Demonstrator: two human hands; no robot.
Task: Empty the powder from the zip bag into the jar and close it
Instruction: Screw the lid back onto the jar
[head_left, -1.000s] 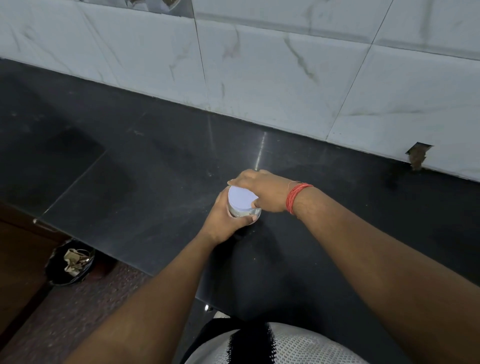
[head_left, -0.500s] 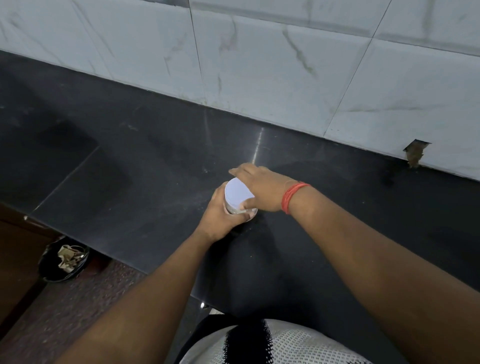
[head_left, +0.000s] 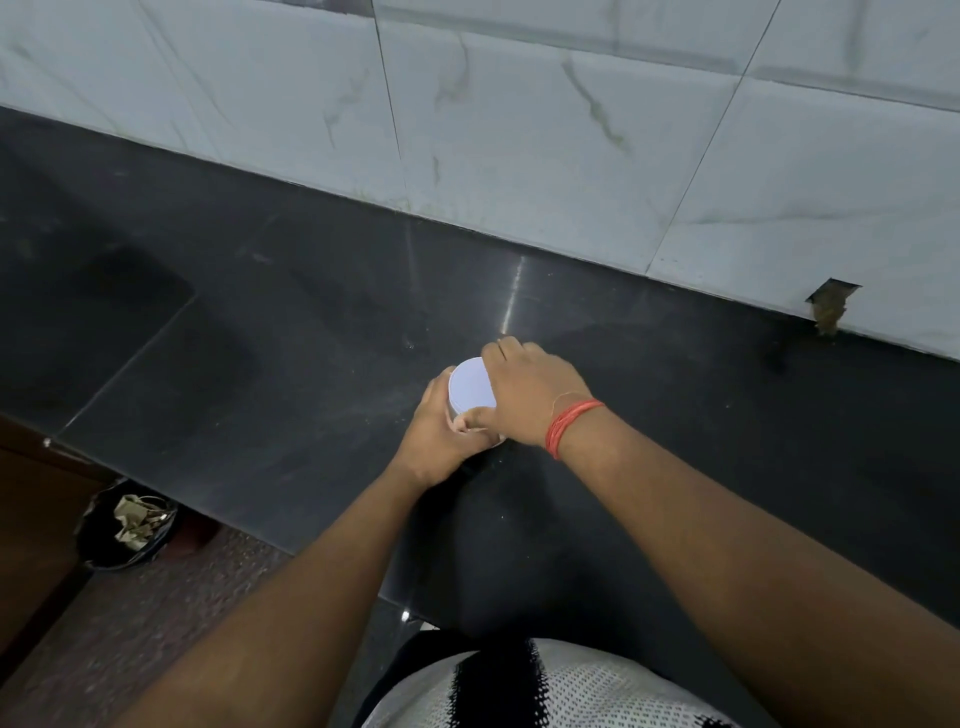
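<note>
White lid (head_left: 470, 385) on jar (head_left: 460, 418), black counter (head_left: 260, 338), near the front edge

We hold the jar body wrapped in our left hand (head_left: 441, 441) while our right hand (head_left: 530, 395) clasps the lid rim; we judge capping underway: keep the lid level, brace the body, turn until snug. Zip bag not visible

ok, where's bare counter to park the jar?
Bare counter runs left of the jar up to the tiled wall, and right of it toward the chipped tile. Only the middle is crowded: left hand and right hand wrap the jar.
</note>
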